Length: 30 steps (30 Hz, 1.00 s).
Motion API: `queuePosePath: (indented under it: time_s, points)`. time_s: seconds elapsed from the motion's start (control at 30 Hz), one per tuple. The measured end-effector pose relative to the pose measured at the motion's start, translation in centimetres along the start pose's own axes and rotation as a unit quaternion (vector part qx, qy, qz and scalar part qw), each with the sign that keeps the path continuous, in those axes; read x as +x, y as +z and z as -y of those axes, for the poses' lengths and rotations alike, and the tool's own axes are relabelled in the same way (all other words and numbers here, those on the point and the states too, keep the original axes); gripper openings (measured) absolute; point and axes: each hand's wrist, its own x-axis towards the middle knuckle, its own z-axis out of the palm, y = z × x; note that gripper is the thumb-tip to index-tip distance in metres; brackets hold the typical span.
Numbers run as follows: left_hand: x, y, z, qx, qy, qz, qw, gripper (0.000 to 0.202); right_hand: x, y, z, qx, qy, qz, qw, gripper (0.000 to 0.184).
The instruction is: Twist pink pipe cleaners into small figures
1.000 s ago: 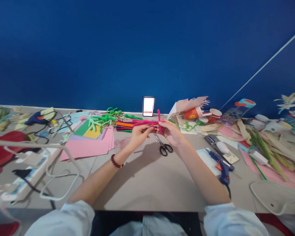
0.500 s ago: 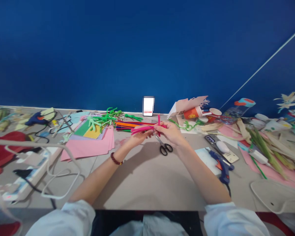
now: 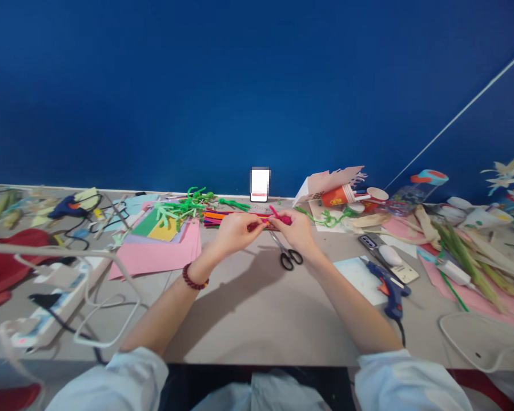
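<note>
Magenta fuzzy craft wire, pinched.
Gripped with near-closed fingertips of left hand and right hand, probably for control; had black-handled metal scissors just below, presumably handy.

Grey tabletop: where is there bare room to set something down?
The widest free patch lies between the left forearm and right forearm, bordered by the scissors and the near table edge. A smaller one sits between the glue gun and the pink paper at right. Crowded: along the blue wall, and around the power strip.
</note>
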Motion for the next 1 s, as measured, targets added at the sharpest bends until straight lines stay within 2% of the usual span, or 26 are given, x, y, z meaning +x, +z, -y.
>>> queuePosePath:
  time_s: [0.13, 0.27, 0.37, 0.47, 0.6, 0.67, 0.73, 0.87, 1.0]
  points:
    - [-0.7, 1.7, -1.2, 0.010, -0.017, -0.040, 0.999, 0.029, 0.0, 0.2, 0.6, 0.117, 0.045, -0.031, 0.992, 0.024]
    - [-0.8, 3.5, -0.7, -0.087, -0.055, -0.058, 0.993, 0.030, 0.2, 0.3, 1.1, 0.278, 0.119, -0.018, 0.953, 0.030]
    - [-0.6, 4.8, 0.8, -0.209, -0.106, -0.044, 0.971, 0.033, 0.3, 0.3, 0.9, 0.304, 0.144, -0.013, 0.942, 0.034]
    - [-0.2, 5.5, 2.8, -0.336, -0.172, 0.000, 0.926, 0.033, 0.5, 0.2, 0.6, 0.312, 0.162, 0.015, 0.936, 0.033]
    - [0.4, 4.3, 5.0, -0.394, -0.142, 0.035, 0.907, 0.031, 0.4, 0.0, 0.3, 0.286, 0.208, 0.118, 0.928, 0.030]
    - [0.7, 2.8, 5.3, -0.368, -0.128, 0.048, 0.920, 0.028, 0.3, 0.0, 0.2, 0.234, 0.201, 0.172, 0.936, 0.027]
    - [1.0, 1.2, 4.9, -0.302, -0.112, 0.059, 0.945, 0.025, 0.1, 0.0, 0.0, 0.157, 0.158, 0.192, 0.956, 0.023]
    - [0.9, -0.8, 2.8, -0.165, -0.078, 0.062, 0.981, 0.023, -0.2, 0.3, -0.4, 0.011, 0.068, 0.124, 0.990, 0.019]
    - [0.2, -0.3, 0.8, -0.111, -0.068, 0.040, 0.991, 0.027, -0.3, 0.6, -0.5, -0.002, 0.012, 0.044, 0.999, 0.018]
